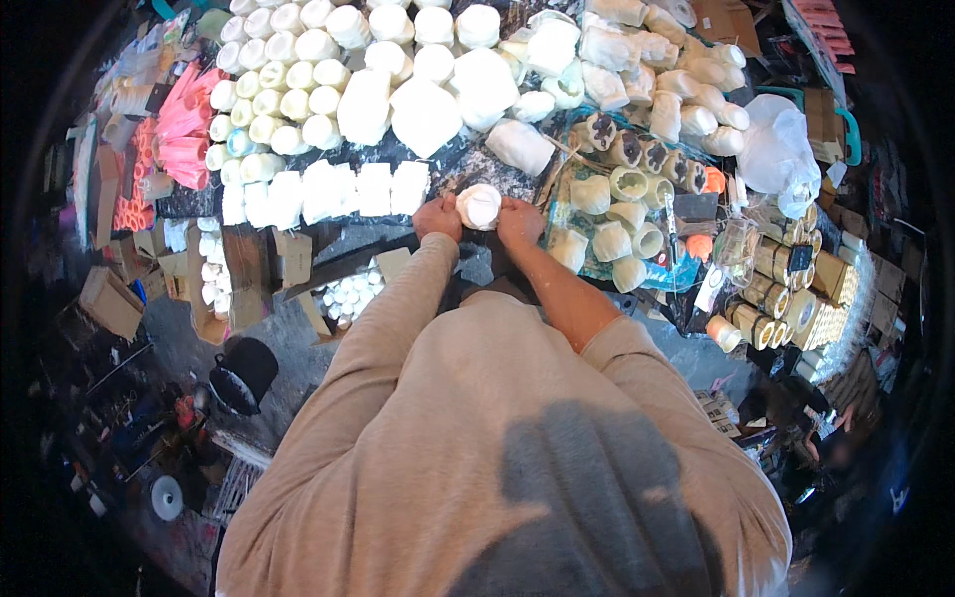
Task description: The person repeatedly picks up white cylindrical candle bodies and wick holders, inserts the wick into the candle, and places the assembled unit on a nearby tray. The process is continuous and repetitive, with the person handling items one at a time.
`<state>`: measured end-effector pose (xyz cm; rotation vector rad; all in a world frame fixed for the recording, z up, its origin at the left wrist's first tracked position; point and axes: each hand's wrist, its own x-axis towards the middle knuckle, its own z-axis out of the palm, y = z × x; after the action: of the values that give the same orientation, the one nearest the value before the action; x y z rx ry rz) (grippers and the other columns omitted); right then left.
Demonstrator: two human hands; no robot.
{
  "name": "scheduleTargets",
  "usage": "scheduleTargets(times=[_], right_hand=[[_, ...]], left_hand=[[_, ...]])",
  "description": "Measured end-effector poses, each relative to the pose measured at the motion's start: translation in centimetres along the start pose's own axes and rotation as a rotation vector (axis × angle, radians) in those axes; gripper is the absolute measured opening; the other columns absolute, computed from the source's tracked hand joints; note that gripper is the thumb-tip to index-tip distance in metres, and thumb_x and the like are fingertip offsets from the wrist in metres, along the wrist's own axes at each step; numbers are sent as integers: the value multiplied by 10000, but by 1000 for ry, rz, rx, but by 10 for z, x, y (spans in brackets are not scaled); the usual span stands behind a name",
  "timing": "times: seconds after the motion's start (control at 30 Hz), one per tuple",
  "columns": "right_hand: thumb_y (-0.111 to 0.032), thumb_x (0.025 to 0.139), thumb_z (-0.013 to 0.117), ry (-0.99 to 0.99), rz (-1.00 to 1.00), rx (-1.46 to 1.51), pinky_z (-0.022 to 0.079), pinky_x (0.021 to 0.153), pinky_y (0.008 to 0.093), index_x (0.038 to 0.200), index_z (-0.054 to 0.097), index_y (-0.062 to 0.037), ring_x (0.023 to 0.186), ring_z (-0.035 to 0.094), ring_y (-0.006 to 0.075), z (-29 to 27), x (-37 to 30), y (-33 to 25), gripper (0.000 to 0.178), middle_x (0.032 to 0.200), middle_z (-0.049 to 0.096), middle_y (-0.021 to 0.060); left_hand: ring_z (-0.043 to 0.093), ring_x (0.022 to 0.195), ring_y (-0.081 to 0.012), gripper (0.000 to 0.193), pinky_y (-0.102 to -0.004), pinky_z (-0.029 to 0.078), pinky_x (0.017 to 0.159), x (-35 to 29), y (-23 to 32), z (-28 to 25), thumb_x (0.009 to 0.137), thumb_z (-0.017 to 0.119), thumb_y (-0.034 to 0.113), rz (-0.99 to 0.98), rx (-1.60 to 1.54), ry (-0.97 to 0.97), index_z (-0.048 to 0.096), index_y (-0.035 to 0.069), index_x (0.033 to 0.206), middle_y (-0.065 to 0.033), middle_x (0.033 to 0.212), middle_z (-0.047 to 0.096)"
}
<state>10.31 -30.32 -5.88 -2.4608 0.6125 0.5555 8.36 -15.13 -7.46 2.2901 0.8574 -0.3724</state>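
Note:
Close in front of me, at the near edge of the worktable, a white round piece [479, 206] with a rounded top is between my hands. Its exact kind does not show. My left hand [438, 218] is closed at its left side, and my right hand [520, 221] is closed at its right side. Fingertips are partly hidden. Beyond it lies a larger off-white block [519, 147] on its side. Left of my hands runs a row of white ridged pieces [374, 189]. To the right, several hollow cream cups [628, 183] stand together.
Many white cylinders [323, 101] cover the table's far left, beside pink pieces [185, 119]. On the right are a clear plastic bag [778, 149] and yellowish rolls [771, 261]. Below the table stand an open cardboard box [244, 274] and a black bucket [245, 373].

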Motion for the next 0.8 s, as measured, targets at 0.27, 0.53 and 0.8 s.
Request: scheduleTargets(times=[0.27, 0.53, 0.8], right_hand=[[-309, 965, 585, -22, -298, -52, 517, 767, 533, 951, 722, -47, 842, 686, 431, -6, -2, 3, 296, 864, 701, 235], [-333, 1044, 520, -133, -210, 304, 523, 733, 436, 1103, 703, -29, 829, 686, 316, -9, -4, 9, 359, 909, 714, 175], [-307, 1031, 611, -634, -80, 727, 517, 846, 306, 1317, 649, -6, 969, 632, 131, -20, 22, 1, 417, 1122, 701, 58]], left_hand=[[699, 789, -332, 381, -445, 568, 713, -13, -5, -9, 998, 580, 378, 89, -285, 7, 750, 39, 956, -186, 903, 715], [601, 1057, -184, 433, -375, 615, 674, -64, -3, -4, 1056, 540, 393, -287, -1074, -344, 591, 103, 1374, -57, 1209, 635], [648, 1105, -259, 412, -428, 630, 791, -51, 6, -5, 1055, 524, 336, -382, -1397, -412, 596, 47, 1339, -101, 1248, 637]])
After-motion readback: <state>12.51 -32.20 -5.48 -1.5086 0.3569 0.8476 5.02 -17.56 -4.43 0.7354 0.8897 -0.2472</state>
